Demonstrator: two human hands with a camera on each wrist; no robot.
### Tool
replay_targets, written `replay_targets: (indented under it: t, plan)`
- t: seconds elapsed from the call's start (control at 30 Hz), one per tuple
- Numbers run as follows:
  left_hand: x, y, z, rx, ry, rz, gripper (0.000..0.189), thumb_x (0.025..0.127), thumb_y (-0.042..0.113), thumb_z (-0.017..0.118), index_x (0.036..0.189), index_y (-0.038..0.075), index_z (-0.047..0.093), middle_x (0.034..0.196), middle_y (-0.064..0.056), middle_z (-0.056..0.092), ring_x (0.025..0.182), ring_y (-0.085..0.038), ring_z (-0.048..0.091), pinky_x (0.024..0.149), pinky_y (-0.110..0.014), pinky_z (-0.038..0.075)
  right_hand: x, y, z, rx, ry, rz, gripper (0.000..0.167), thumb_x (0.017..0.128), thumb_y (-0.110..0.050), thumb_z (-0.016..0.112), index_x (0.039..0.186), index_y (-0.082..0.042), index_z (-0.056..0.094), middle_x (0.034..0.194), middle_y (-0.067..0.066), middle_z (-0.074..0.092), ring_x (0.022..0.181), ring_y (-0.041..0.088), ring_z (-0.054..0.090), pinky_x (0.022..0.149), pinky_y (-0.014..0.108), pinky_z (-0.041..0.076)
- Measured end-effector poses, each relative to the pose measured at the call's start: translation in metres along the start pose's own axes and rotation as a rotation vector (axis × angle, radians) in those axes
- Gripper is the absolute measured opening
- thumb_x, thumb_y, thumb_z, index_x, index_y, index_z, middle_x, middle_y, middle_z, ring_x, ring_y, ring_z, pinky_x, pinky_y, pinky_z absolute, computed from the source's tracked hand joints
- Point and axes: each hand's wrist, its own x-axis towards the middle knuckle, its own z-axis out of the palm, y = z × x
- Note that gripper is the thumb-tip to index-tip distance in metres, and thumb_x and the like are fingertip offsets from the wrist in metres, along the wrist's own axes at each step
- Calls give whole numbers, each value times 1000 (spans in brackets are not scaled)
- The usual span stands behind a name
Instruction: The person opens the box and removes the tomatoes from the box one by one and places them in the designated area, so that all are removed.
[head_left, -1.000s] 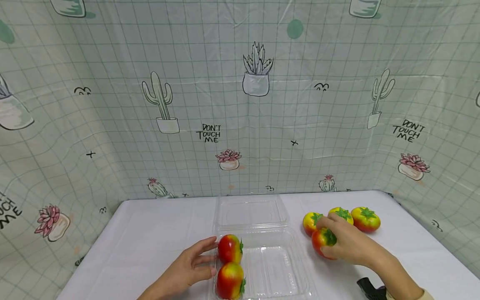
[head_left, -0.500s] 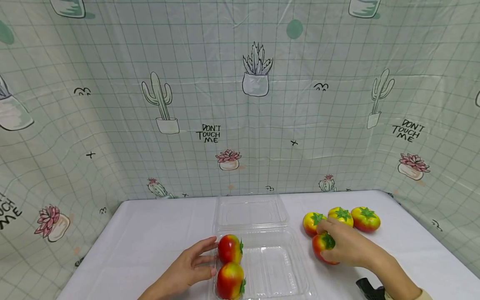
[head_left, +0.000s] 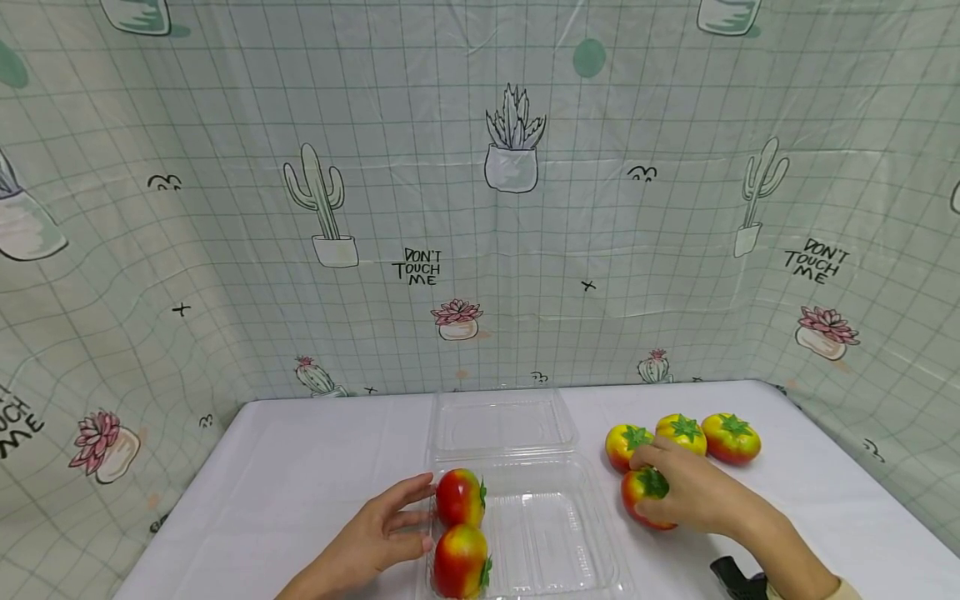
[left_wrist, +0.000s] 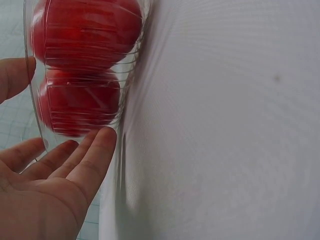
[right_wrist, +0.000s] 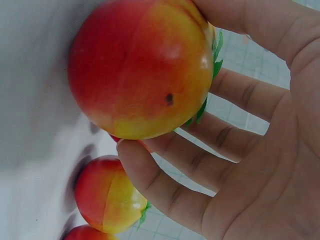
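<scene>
Head view: I'm seeing the right hand (head_left: 686, 493) gripping a red-yellow fruit (head_left: 637, 500), lower right. Left wrist: the left hand (left_wrist: 55, 185) is touching a clear container (left_wrist: 128, 72), upper left, fingers loose. Right wrist: that fruit is filling upper centre.

**Red and yellow blaze over white!**

We're watching red run into yellow across one fruit (right_wrist: 135, 70), with a dark speck (right_wrist: 169, 99) and green leaves (right_wrist: 218, 55)! Three more fruits (head_left: 731, 442) flash yellow above red; the pair (head_left: 456, 565) in the clear tray (head_left: 551, 529) glow mostly red. We've a white worktop (head_left: 315, 467), then a pale green gridded curtain (head_left: 420, 100) printed with cacti (head_left: 324, 200), pink succulents (head_left: 457, 311) and black lettering (head_left: 422, 268)!
</scene>
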Motion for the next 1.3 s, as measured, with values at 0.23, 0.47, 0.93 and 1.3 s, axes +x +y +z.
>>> replay_targets:
  t: [0.23, 0.47, 0.93, 1.3]
  plan:
    - [-1, 0, 0, 0, -2, 9, 73, 90, 12, 67, 150, 3, 27, 147, -26, 34, 121, -38, 51, 91, -35, 51, 0, 0, 0, -18, 6, 11, 42, 71, -39, 82, 105, -22, 65, 121, 9, 55, 113, 33, 54, 90, 52, 49]
    - [-1, 1, 1, 19, 1, 3, 73, 89, 14, 68, 149, 4, 28, 146, -25, 35, 121, -37, 51, 90, -34, 52, 0, -1, 0, -50, 21, 7, 46, 71, -44, 81, 107, -20, 65, 121, 9, 56, 114, 34, 54, 89, 53, 49]
    - [-1, 0, 0, 21, 8, -6, 73, 89, 15, 68, 149, 5, 29, 146, -25, 36, 121, -37, 51, 90, -35, 52, 0, 0, 0, -45, 53, -31, 53, 76, -51, 75, 113, -15, 65, 122, 9, 59, 119, 38, 51, 93, 54, 46]
    - [-1, 1, 0, 3, -3, 4, 73, 90, 15, 67, 150, 4, 26, 147, -25, 34, 122, -37, 51, 92, -37, 50, 2, -5, -1, -40, 161, -110, 40, 85, -47, 69, 109, -16, 65, 106, -4, 61, 93, 15, 59, 85, 43, 51]
